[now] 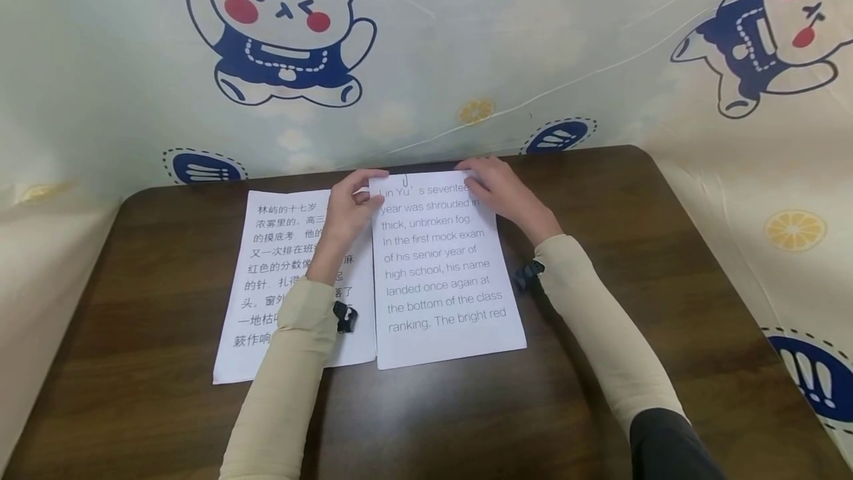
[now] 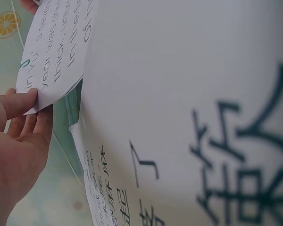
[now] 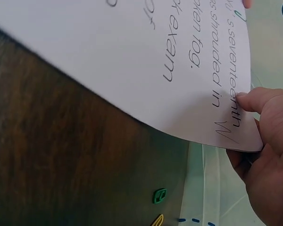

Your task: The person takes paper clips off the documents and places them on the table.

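Note:
A stack of paper printed in English (image 1: 436,272) has its top edge raised off the dark table. My left hand (image 1: 349,207) pinches its top left corner, thumb on the printed face and fingers behind. At the top right corner my right hand (image 1: 503,187) pinches it likewise. A green paper clip (image 2: 25,63) sits on the top edge between the hands. Under my left forearm lie sheets printed in Chinese (image 1: 266,272), just left of the English ones and partly hidden by the arm. Handwritten zigzag strokes (image 3: 225,132) mark the English page near the right thumb.
The brown wooden table (image 1: 600,258) extends around the papers. Behind it hangs a pale cloth (image 1: 426,58) with cartoon bears. Seen from the right wrist, a small green object (image 3: 159,195) and a yellow one (image 3: 157,220) lie near the table's far edge; their kind is unclear.

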`<action>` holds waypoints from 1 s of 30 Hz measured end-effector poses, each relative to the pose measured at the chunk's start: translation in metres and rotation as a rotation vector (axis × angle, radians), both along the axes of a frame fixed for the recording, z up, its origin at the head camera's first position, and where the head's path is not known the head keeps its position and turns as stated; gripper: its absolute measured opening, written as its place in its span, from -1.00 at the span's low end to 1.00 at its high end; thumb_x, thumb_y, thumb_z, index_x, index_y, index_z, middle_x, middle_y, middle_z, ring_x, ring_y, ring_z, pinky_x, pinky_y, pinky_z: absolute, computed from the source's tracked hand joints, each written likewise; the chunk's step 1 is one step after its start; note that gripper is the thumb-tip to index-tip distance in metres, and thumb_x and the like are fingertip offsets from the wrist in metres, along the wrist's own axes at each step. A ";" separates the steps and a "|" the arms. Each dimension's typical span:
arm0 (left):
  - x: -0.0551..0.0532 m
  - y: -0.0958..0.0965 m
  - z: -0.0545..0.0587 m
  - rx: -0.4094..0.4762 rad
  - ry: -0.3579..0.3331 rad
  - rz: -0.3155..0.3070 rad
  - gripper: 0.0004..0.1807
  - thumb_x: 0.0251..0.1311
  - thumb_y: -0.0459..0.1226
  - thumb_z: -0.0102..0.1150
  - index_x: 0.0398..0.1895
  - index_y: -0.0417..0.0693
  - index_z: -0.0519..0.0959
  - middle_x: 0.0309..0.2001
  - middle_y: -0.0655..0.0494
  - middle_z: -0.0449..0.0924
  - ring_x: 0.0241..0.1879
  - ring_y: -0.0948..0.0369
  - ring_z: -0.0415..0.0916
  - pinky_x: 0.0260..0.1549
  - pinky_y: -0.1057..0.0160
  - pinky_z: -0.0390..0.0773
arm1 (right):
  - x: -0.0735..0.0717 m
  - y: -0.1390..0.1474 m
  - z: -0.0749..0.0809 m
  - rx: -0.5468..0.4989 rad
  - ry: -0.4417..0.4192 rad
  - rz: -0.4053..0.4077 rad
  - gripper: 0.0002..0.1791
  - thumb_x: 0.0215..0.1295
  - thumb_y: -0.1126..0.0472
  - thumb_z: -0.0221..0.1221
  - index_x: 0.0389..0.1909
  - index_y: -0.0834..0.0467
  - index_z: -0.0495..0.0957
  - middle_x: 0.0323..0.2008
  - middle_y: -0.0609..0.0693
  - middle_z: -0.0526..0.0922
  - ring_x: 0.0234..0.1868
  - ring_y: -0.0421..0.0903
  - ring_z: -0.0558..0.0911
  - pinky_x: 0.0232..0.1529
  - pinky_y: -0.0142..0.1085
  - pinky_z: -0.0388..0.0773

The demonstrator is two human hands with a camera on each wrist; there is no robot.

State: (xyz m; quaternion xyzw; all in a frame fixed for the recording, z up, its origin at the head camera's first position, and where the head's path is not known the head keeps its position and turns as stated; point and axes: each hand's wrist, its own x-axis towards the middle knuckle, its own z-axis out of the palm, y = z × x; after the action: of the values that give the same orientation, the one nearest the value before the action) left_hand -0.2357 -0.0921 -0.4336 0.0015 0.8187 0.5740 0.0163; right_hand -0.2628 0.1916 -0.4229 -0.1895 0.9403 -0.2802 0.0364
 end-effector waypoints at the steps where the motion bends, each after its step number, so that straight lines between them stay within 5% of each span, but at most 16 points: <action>1: 0.000 0.000 0.000 0.003 0.002 0.000 -0.51 0.29 -0.49 0.17 0.20 0.19 0.58 0.27 0.08 0.53 0.15 0.07 0.62 0.17 0.15 0.62 | 0.000 0.000 0.000 0.013 0.002 0.000 -0.55 0.53 0.11 0.04 0.37 0.06 0.41 0.27 0.07 0.54 0.20 0.01 0.44 0.37 -0.03 0.42; 16: 0.001 0.001 0.004 -0.008 -0.007 0.007 -0.52 0.31 -0.47 0.17 0.20 0.20 0.59 0.28 0.10 0.52 0.18 0.08 0.59 0.20 0.14 0.60 | -0.002 -0.003 0.000 0.130 0.070 0.018 -0.52 0.52 0.09 0.05 0.38 0.12 0.40 0.21 0.12 0.56 0.14 0.03 0.46 0.31 -0.05 0.46; 30: 0.000 0.002 0.000 0.001 -0.027 0.004 -0.52 0.30 -0.47 0.18 0.19 0.22 0.59 0.27 0.09 0.52 0.10 0.07 0.64 0.12 0.14 0.64 | 0.001 -0.002 -0.010 0.104 0.099 -0.029 -0.52 0.55 0.06 -0.01 0.39 0.14 0.40 0.17 0.12 0.60 0.05 0.00 0.46 0.11 -0.14 0.48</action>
State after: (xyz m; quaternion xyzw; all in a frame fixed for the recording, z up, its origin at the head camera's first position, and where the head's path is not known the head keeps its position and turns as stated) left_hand -0.2354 -0.0905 -0.4332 -0.0077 0.8181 0.5744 0.0261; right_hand -0.2621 0.1896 -0.4325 -0.1874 0.9569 -0.2217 -0.0042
